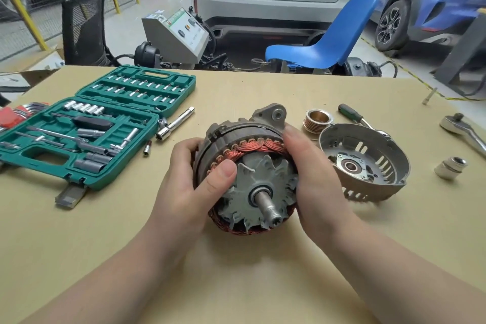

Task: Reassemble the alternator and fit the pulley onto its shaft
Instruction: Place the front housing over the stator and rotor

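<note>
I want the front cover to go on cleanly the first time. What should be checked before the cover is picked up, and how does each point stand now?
1. Alternator body held steady: ok, left hand and right hand both grip it.
2. Shaft bare and pointing toward the person: ok, nothing on its threaded end.
3. Copper windings free of fingers: not ok, the left thumb lies over them.
4. Front cover within reach: ok, lying open side up beside the right hand.
5. Pulley at hand: ok, on the table behind the cover.
6. Bearing in the cover clean: cannot tell.
</note>
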`<state>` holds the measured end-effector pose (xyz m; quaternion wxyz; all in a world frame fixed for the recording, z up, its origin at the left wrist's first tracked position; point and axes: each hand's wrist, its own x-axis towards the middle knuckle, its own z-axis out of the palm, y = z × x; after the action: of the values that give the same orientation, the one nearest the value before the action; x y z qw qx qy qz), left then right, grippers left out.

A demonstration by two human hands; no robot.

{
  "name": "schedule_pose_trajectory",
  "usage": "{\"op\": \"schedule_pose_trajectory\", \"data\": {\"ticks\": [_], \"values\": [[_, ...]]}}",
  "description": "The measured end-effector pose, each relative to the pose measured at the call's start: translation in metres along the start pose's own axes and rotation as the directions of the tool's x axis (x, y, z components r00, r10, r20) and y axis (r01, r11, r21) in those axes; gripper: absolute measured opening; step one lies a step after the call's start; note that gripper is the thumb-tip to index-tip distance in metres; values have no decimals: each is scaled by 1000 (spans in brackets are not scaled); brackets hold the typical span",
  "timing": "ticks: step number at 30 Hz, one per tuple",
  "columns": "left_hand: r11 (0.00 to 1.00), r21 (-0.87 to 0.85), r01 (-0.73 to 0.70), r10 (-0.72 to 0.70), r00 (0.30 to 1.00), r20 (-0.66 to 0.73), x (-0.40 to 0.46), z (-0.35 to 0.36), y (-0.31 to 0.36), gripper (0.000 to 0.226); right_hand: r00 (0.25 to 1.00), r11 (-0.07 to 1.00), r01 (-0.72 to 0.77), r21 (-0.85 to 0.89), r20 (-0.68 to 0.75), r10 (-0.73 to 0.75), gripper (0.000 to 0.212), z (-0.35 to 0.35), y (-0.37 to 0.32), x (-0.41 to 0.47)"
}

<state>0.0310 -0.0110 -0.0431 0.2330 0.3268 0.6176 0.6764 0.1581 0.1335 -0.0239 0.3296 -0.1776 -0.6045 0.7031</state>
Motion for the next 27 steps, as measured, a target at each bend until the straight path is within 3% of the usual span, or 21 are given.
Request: {"op": "schedule_pose_trajectory", "data": {"ticks": [3,8,12,15,17,19,21,23,25,27], "values": [[998,1,-60,60,998,8,-8,5,-2,86,997,995,29,93,-75,-22,43,5,4,-5],[980,-63,-190,193,980,42,-24,17,-6,62,992,976,117,183,-67,-106,49,3,18,-16],[976,-24,-217,219,972,89,-24,12,-4,82,974,952,227,206,-49,-222,43,3,23,-19],[973,19,-231,229,970,77,-26,10,-3,80,972,962,234,143,-51,-229,41,0,21,-13],[972,86,-217,216,976,15,-32,13,-3,82,982,982,178,65,-74,-173,45,-3,18,-5],[960,194,-201,221,972,-84,-42,17,-4,80,980,984,87,-153,-162,-112,51,-6,9,8],[936,289,-200,246,960,-134,-53,18,-6,79,989,947,-15,-319,-142,-33,61,-14,3,16],[913,368,-173,236,963,-131,-56,16,-8,90,987,952,-151,-267,-93,131,64,-22,-2,24],[889,425,-168,223,971,-83,-53,16,-7,103,948,947,-318,-55,0,318,60,-30,-6,22],[857,466,-219,242,970,12,-51,19,-6,108,942,945,-326,-19,71,327,57,-38,-6,14]]}}
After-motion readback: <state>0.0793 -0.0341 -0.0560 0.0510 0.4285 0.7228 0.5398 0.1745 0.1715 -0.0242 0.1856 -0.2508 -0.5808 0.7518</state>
